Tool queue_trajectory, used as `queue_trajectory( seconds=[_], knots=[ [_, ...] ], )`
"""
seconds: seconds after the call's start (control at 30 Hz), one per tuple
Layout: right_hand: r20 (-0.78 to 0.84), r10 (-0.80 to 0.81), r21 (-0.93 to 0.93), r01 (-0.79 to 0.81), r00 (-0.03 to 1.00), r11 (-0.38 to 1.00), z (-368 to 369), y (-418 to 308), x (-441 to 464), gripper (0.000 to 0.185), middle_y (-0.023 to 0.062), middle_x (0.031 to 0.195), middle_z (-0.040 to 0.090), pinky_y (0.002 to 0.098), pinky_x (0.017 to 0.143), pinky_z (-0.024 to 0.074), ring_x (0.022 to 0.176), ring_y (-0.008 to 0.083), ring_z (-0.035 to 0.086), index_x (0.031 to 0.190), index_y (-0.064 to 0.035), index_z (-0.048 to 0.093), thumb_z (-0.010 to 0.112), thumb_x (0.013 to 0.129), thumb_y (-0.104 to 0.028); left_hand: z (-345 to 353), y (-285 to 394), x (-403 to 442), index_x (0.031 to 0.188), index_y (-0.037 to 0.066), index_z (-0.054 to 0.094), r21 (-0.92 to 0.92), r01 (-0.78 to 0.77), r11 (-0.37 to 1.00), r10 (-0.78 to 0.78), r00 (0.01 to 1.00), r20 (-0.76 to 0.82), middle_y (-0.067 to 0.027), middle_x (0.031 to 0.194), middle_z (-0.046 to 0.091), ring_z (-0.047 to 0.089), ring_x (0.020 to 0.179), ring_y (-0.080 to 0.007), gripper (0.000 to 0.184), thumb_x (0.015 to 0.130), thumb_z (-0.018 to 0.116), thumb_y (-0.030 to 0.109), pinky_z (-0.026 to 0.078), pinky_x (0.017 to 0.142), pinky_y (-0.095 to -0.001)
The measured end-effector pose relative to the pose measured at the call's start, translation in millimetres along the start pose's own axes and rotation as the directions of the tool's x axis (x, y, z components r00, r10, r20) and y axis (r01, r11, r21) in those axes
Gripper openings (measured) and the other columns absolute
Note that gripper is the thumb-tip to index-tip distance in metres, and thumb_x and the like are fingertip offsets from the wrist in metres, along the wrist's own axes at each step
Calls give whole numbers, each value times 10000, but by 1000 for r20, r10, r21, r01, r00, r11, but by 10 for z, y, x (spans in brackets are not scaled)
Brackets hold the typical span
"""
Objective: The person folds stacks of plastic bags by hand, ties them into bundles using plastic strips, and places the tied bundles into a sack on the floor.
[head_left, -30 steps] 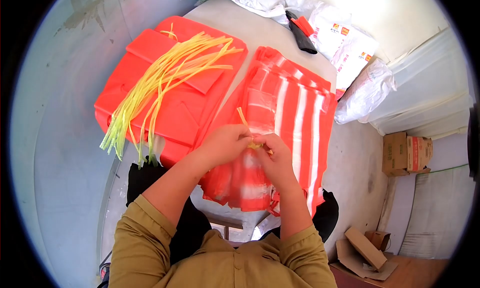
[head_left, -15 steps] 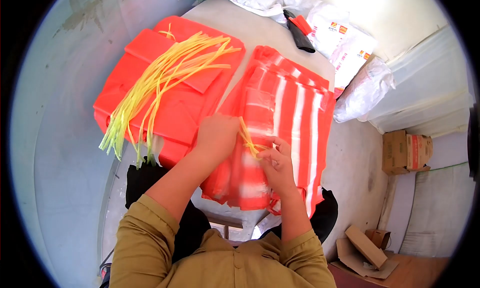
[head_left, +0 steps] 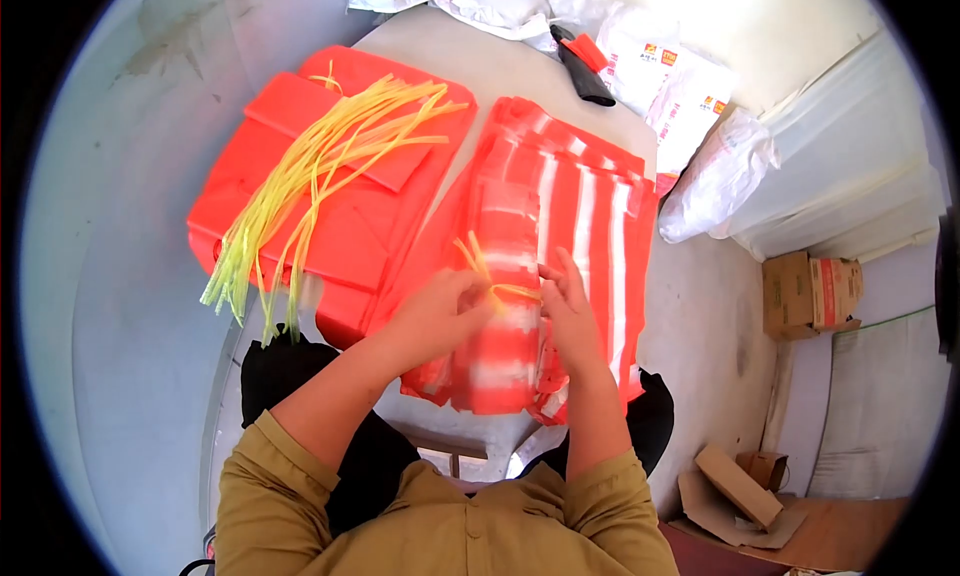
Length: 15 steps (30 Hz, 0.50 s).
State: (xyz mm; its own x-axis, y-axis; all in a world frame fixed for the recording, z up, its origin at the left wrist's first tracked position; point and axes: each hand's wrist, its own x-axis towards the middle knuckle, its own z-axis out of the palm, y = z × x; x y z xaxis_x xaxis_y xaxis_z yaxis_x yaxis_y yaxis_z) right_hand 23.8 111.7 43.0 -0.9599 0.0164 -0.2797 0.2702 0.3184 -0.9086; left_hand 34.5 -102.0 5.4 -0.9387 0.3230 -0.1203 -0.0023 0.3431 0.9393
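Yellow tie lies crosswise on the long, folded red-and-white bundle, between the hands; loose ends nearer the curled left hand, grip undetermined. Right hand, fingers parted, at bundle's right edge.

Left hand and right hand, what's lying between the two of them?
In the head view, a thin yellow tie lies between the left hand and the right hand, across a red-and-white bundle.
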Motion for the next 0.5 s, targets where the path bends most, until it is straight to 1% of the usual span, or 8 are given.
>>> queue_trajectory(
  seconds=[0.1,0.13,0.2,0.23,0.33,0.37,0.43,0.5],
  knots=[
    [114,-175,509,93,978,856,-69,-226,-204,566,168,1498,516,381,1057,464,1288,221,567,1601,-84,298,477,1069,-152,-13,51,-39,1365,7,544,-403,180,897,-159,984,86,-95,1316,606,623,1179,-192,425,1023,648,236,512,1012,-360],
    [106,-226,490,147,968,859,-56,-249,-238,557,172,1506,510,384,1064,463,1302,230,560,1594,-78,308,476,1066,-135,10,43,-42,1384,8,520,-626,237,743,-174,971,162,-99,1340,596,615,1202,-200,441,1028,642,237,507,1027,-371],
    [83,-328,449,259,941,855,-9,-278,-299,541,179,1521,498,392,1078,461,1330,249,547,1579,-67,328,474,1060,-101,75,9,-21,1423,11,472,-897,339,283,-134,940,313,-108,1389,576,599,1250,-215,475,1038,629,240,497,1057,-391],
    [34,-414,226,396,910,890,-1,-237,-259,546,168,1510,506,368,1080,460,1309,233,551,1559,-40,349,523,1045,-96,87,13,11,1447,22,432,-910,353,218,-64,935,348,-123,1382,573,595,1250,-230,506,1010,649,156,511,1045,-404],
    [-65,-247,0,248,967,969,-44,219,-36,583,150,1478,525,343,1070,462,1291,222,551,1562,-34,346,570,1029,-105,188,109,-16,1471,26,397,-834,300,463,-249,947,203,-129,1380,566,599,1238,-237,567,980,671,94,519,1040,-411],
    [-69,-136,182,147,988,972,4,321,-1,641,126,1395,582,335,1060,463,1247,210,574,1583,-35,316,601,1014,-109,176,116,-17,1479,27,389,-820,312,480,-226,947,228,-127,1377,567,599,1235,-233,588,971,679,84,520,1038,-411],
    [-27,37,411,-23,999,911,33,184,-118,689,129,1341,611,342,1053,468,1223,213,592,1603,-38,270,608,1005,-88,169,140,-9,1495,30,374,-784,342,517,-179,940,292,-123,1373,567,600,1228,-226,631,953,695,63,523,1036,-410],
    [4,79,632,-64,997,772,39,209,-162,772,122,1262,654,353,1040,477,1181,214,620,1629,-45,191,619,987,-36,149,211,-23,1515,37,361,-718,425,552,-182,901,393,-124,1372,566,602,1220,-221,657,952,699,65,523,1033,-404]
  ],
)
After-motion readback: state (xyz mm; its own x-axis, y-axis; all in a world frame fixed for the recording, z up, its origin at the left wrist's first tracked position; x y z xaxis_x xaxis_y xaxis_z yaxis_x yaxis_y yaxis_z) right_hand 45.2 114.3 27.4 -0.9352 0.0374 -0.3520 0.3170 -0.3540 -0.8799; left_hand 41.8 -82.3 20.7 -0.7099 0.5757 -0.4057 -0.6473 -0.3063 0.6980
